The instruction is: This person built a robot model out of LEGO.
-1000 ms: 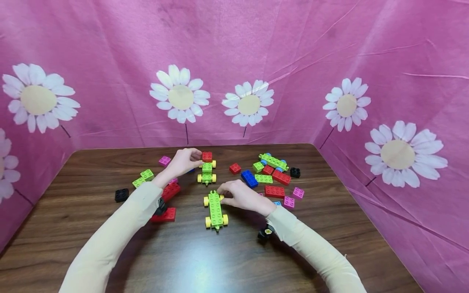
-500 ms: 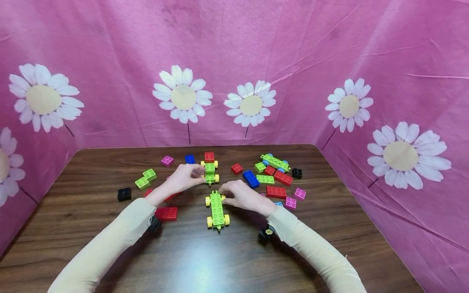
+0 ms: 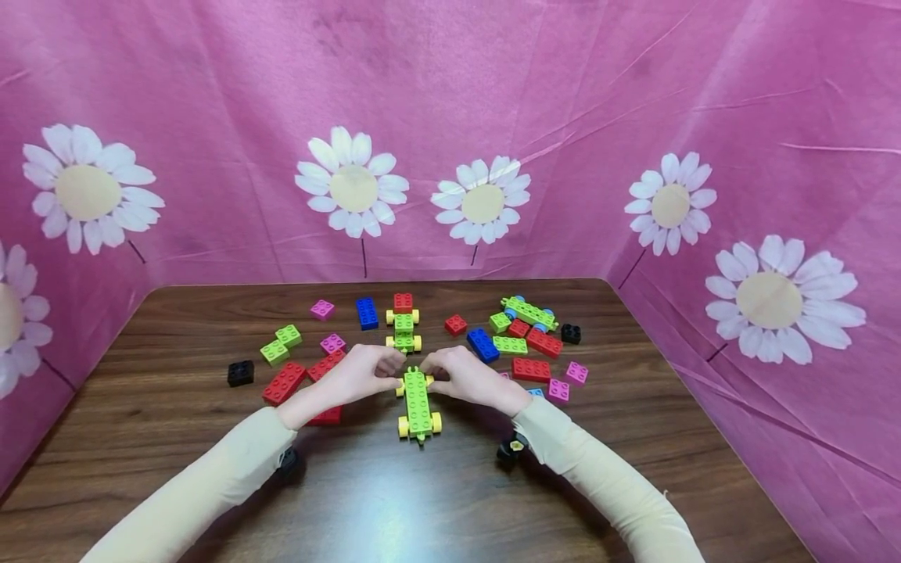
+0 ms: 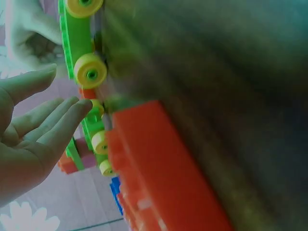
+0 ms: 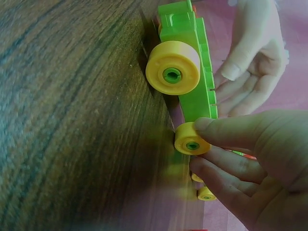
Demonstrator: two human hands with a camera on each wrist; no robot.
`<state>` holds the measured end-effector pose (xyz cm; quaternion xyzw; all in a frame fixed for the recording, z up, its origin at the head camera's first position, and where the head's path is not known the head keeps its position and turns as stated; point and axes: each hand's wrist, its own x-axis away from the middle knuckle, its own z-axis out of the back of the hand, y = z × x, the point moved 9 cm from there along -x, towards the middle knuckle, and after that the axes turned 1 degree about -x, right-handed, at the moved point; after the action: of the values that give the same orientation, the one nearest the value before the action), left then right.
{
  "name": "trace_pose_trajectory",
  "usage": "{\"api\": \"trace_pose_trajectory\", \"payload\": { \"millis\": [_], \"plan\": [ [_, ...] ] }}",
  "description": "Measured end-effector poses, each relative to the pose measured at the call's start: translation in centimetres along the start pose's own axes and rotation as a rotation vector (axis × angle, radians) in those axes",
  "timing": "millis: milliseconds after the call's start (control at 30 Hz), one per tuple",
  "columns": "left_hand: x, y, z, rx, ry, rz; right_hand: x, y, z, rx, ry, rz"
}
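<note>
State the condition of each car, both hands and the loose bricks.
Near car: upright, studs bare
Far yellow-wheeled car: upright, bricks on top
Blue-wheeled car: studs bare
Loose bricks: scattered
Left hand: open, holding nothing
Right hand: pinching a wheel of the near car

Pink cloth (image 3: 436,78) with white daisies (image 3: 353,189) behind a brown wooden table (image 3: 464,500)

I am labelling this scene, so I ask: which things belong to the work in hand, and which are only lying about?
Seemingly in the work:
near green base, its wheel held by the right hand
left hand, beside it
probably the far yellow-wheeled car

Lying about:
blue-wheeled base
loose red bricks, blue bricks, pink bricks, green bricks, black bricks
</note>
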<state>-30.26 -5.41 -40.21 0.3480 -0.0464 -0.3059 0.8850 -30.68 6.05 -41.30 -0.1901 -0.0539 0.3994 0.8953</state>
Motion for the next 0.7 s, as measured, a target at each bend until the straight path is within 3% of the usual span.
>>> {"api": "trace_pose_trajectory", "payload": {
  "millis": [267,500,700],
  "plan": [
    [0.3,-0.2,-1.4,-0.050,-0.010,-0.025,0.1,0.2,0.0,0.000,0.007,-0.001],
    [0.1,-0.2,-1.6,-0.079,0.014,-0.030,0.2,-0.2,0.1,0.009,0.025,0.036],
    [-0.1,-0.4,-1.7,-0.097,0.033,-0.018,0.2,0.0,0.2,-0.020,0.011,0.009]
  ]
}}
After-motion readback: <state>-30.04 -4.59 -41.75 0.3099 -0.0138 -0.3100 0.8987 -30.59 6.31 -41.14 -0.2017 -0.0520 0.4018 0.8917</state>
